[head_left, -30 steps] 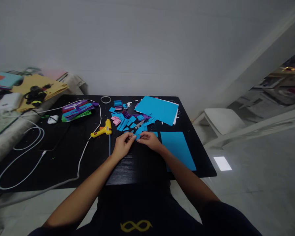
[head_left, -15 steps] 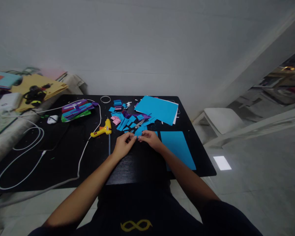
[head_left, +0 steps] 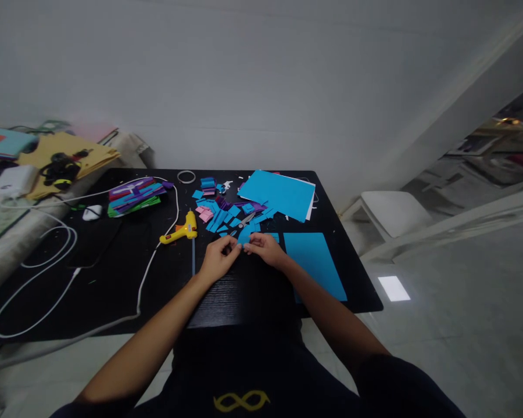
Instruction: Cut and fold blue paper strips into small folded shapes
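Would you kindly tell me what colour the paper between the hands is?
Blue paper, in the head view.

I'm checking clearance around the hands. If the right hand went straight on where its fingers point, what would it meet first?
Beyond the blue paper piece at its fingers, the right hand would probably meet the left hand first; depth is unclear.

A paper piece (head_left: 244, 233) is between the left hand (head_left: 218, 255) and the right hand (head_left: 268, 249). Behind them on the table (head_left: 239, 302) lie scraps (head_left: 218, 219) and scissors (head_left: 247, 220). The glue gun (head_left: 189, 226) lies left, one sheet (head_left: 316, 258) right. A chair (head_left: 392, 212) stands right of the table.
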Tool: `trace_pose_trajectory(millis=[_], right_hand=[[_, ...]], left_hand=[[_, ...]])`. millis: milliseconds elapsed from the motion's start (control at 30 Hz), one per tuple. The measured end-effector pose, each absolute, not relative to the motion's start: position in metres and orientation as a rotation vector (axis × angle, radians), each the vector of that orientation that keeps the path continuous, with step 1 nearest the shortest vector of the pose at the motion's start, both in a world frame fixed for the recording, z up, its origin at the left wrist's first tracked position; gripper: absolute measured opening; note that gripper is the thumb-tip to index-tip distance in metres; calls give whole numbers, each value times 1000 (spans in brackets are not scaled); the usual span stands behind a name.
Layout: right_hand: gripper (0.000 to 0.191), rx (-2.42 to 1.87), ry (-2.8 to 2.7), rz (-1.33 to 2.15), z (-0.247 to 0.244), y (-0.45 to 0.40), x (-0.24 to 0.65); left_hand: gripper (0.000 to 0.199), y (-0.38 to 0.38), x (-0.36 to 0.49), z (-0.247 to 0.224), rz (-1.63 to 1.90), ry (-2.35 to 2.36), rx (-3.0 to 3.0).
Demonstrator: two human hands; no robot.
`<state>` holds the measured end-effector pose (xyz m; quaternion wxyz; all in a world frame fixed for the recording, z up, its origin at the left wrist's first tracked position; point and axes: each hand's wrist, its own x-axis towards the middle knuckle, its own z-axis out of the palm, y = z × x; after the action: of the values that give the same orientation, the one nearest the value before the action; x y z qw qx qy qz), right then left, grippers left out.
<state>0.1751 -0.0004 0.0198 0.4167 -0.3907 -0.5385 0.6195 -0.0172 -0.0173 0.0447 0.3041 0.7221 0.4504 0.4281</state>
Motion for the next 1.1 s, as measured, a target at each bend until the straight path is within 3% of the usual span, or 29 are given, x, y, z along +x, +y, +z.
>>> trace_pose_trajectory(millis=[533, 1100], right_hand=[[41, -993, -1323, 1532, 21, -1, 173], [45, -964, -1289, 1493, 25, -3, 171]], left_hand=[[27, -17, -18, 44, 1119, 1216, 1891], [19, -18, -17, 45, 1194, 1205, 1822]])
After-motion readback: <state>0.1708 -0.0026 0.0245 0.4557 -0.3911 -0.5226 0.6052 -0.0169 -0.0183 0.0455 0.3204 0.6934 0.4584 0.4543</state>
